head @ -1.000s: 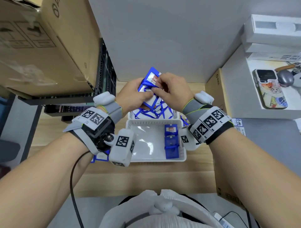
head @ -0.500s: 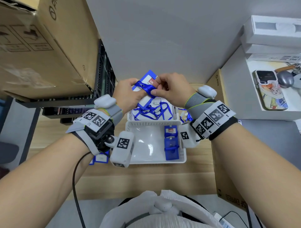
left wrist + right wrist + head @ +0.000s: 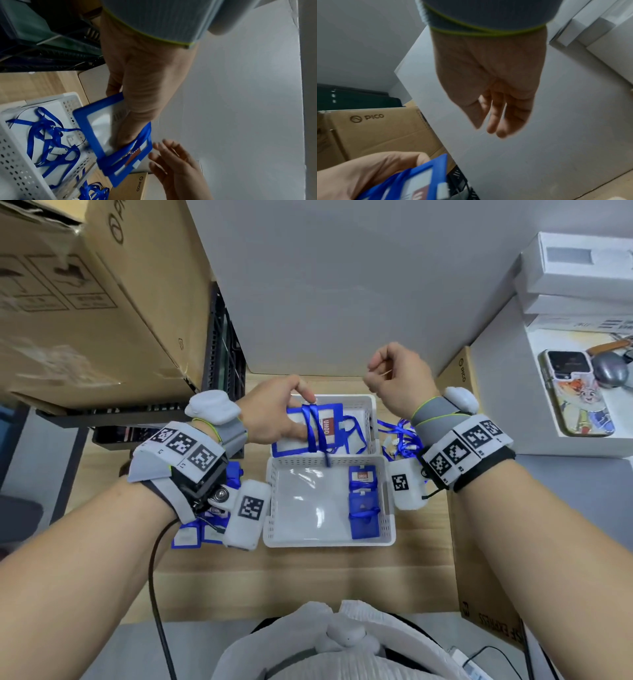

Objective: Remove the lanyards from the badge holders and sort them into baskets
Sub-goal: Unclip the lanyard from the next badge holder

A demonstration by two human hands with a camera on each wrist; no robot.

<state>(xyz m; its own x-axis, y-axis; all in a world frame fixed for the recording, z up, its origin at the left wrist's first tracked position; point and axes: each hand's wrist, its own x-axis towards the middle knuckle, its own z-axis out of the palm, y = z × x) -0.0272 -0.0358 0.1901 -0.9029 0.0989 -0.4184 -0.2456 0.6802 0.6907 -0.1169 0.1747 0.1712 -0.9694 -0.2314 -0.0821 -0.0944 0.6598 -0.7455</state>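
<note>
My left hand (image 3: 297, 406) grips a blue-framed badge holder (image 3: 322, 436) over the far white basket (image 3: 371, 405), thumb on top and fingers beneath. A blue lanyard (image 3: 312, 424) is still wound round the holder, and its tail hangs onto the basket rim. The left wrist view shows the same holder (image 3: 96, 128) in my left hand (image 3: 145, 81). My right hand (image 3: 394, 378) is raised to the right, apart from the holder, with relaxed fingers (image 3: 496, 115) holding nothing. Loose blue lanyards (image 3: 49, 139) lie in the far basket. Badge holders (image 3: 363, 501) lie in the near basket (image 3: 270, 508).
More blue lanyards (image 3: 399, 440) lie on the wooden table right of the far basket, and badge holders (image 3: 186, 537) lie under my left wrist. Cardboard boxes (image 3: 85, 302) and a black rack (image 3: 222, 354) stand left; a PICO box (image 3: 459, 378) and a phone (image 3: 575, 392) are on the right.
My right hand has let go of the lanyard and holder and lifted away to the right. My left hand has lowered the holder, laying it flatter over the far basket.
</note>
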